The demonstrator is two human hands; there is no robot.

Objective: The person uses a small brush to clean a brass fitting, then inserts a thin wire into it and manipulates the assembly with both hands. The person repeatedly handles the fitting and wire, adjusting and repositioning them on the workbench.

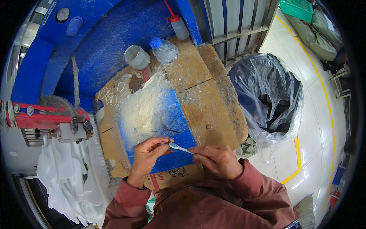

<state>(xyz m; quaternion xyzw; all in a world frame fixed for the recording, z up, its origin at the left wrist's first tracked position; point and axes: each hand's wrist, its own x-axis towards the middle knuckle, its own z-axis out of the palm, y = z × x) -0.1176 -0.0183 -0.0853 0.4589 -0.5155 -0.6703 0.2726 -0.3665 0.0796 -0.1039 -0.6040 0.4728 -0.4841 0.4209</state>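
The 2 hands met over the blue sheet (183, 133), near the pale powder (145, 112). The right hand (218, 160) pinched the white handle of a small tool (182, 148) between thumb and curled fingers. The left hand (148, 157) was half closed, its thumb and fingertips close together at the tool's blue-grey oval head; whether they gripped it could not be told.

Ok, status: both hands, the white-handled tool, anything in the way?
Right hand grips the white-handled tool. Left hand at its other end, contact unclear. Pale powder beyond both hands, not between them.
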